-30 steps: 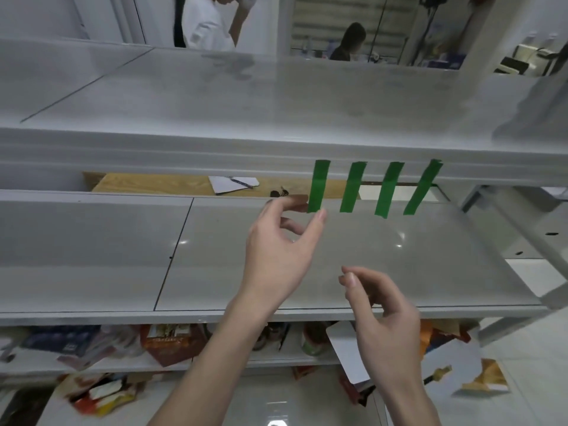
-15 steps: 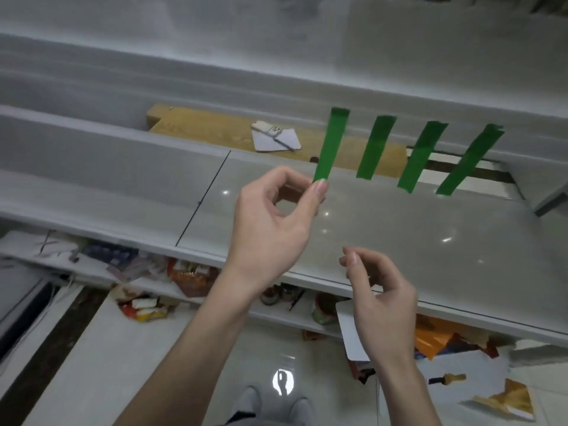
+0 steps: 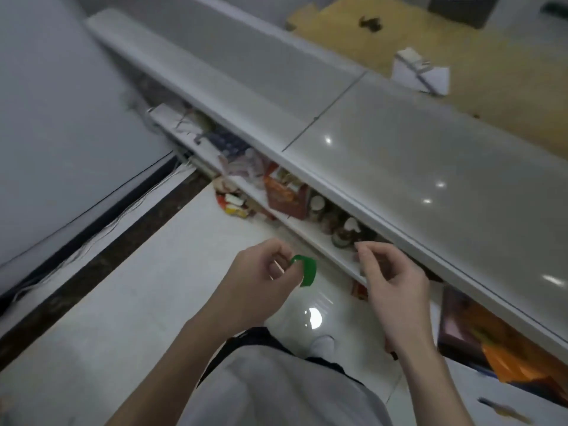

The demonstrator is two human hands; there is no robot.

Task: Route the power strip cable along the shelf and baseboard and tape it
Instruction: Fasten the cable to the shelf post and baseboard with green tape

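While held over the floor (image 3: 147, 302) at 6 o'clock, pinches the curled green tape (image 3: 306, 269) in the left hand (image 3: 261, 282); right hand (image 3: 392, 282) at 3 o'clock of it, loosely curled, empty, near the shelf (image 3: 399, 155).

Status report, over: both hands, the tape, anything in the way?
Left hand pinches green tape strip. Right hand empty, fingers loosely curled. Power strip cable not made out. Clutter on low shelf.
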